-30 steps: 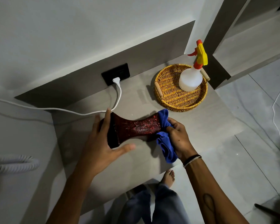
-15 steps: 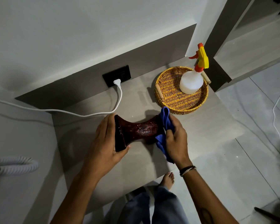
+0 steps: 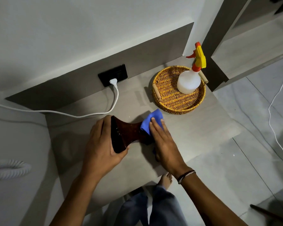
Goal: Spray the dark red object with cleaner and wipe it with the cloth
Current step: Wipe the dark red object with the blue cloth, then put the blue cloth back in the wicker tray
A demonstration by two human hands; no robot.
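The dark red object (image 3: 129, 132), flared at both ends with a narrow waist, lies on its side on the grey table (image 3: 194, 128). My left hand (image 3: 103, 142) grips its wide left end. My right hand (image 3: 163, 141) presses a blue cloth (image 3: 149, 122) flat over its right end, which the cloth and hand hide. The spray bottle (image 3: 189, 82), white with a yellow and orange trigger head, stands upright in a round wicker basket (image 3: 167, 98) at the back right.
A white plug sits in a black wall socket (image 3: 113, 75), and its cord (image 3: 72, 114) runs left along the table's back. The table's front edge is close to my knees. Tiled floor with a white cable (image 3: 274, 128) lies to the right.
My right hand has moved from gripping the cloth at the object's end to lying flat on top of it. My left hand has closed tighter around the left end.
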